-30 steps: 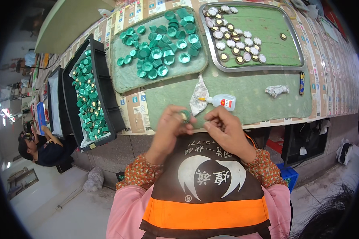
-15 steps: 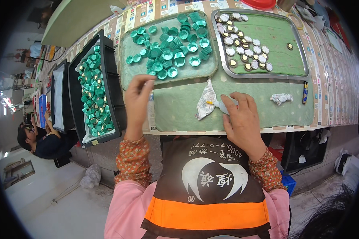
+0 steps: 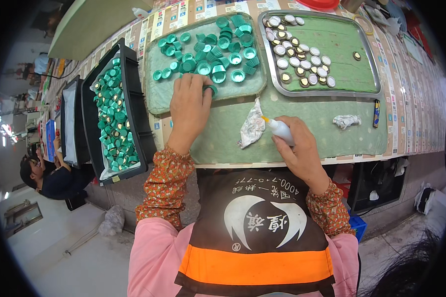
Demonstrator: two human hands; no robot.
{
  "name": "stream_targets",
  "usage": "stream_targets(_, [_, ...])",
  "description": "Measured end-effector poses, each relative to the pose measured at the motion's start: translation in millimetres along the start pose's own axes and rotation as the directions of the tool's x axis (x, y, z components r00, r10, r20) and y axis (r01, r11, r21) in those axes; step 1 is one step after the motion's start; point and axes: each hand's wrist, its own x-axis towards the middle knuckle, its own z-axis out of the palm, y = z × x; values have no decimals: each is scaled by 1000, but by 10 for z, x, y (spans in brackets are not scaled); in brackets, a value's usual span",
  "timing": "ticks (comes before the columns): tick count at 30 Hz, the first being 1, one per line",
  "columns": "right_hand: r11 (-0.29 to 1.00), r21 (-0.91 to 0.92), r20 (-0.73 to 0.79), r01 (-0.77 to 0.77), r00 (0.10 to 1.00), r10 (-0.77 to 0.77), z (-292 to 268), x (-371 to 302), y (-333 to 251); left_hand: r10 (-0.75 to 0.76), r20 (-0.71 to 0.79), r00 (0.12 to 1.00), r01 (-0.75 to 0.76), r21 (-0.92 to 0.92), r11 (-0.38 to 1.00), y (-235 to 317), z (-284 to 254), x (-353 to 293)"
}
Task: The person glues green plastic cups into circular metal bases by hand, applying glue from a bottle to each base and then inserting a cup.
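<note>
My left hand (image 3: 189, 106) is at the near edge of the cup tray, its fingers curled down and closed around a green fluted cup (image 3: 211, 89). The hand hides whatever else lies beneath it. In my right hand (image 3: 305, 151) is a small white squeeze bottle (image 3: 281, 130) with a yellow tip, tilted up and to the left. Just left of that tip lies a crumpled whitish cloth (image 3: 251, 125). Many more green fluted cups (image 3: 218, 52), some on their sides, are spread over the cloth-lined tray (image 3: 158, 101).
To the right, a metal-rimmed tray (image 3: 349, 79) carries round dark pieces with white or gold faces. On the left, a black crate (image 3: 143, 111) is filled with green cups with gold pieces. A crumpled wad (image 3: 347, 121) and a dark blue tube (image 3: 376, 114) lie at right. One person (image 3: 54, 175) sits far left.
My left hand has come forward and right onto the cups at the tray's near edge and closed there. The bottle has turned in my right hand, so its body and tip now show.
</note>
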Motion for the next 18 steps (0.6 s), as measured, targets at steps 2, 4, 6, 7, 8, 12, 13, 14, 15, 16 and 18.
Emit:
stream_targets(2, [970, 185, 55, -157, 987, 149, -42, 17, -117, -50, -65, 997, 35, -209, 977, 63, -42, -89])
stream_targets(4, [882, 351, 135, -314, 949, 284, -64, 43, -231, -132, 12, 991, 127, -364, 923, 257, -154, -166])
stream_targets(6, [781, 503, 171, -370, 928, 330, -47, 78, -299, -118, 104, 988, 156, -534, 831, 443, -203, -274])
stream_targets(7, [780, 502, 169, -373, 927, 335, -10, 91, -313, -115, 108, 987, 155, -536, 830, 537, -227, -321])
stream_targets(8, [739, 575, 153, -352, 933, 325, 28, 102, -327, -24, 165, 986, 111, -541, 834, 642, -272, -357])
stream_targets(12, [694, 583, 202, -423, 902, 381, 53, 102, -343, 128, 280, 951, 71, -605, 793, 864, -313, -488])
stream_targets(13, [692, 582, 199, -426, 900, 387, 45, 82, -320, 132, 283, 950, 71, -607, 791, 859, -315, -496])
stream_targets(14, [635, 616, 229, -466, 877, 421, 40, 56, -284, 78, 458, 886, 311, -709, 633, 834, -329, -507])
stream_targets(15, [574, 646, 261, -503, 852, 453, 38, 36, -261, 70, 621, 781, 538, -725, 431, 822, -336, -518])
stream_targets(16, [573, 646, 260, -504, 851, 456, 39, 20, -258, 72, 623, 779, 539, -724, 431, 819, -320, -550])
stream_targets(18, [405, 718, 330, -566, 789, 518, 37, -20, -264, 142, 663, 735, 664, -746, 52, 797, -245, -651])
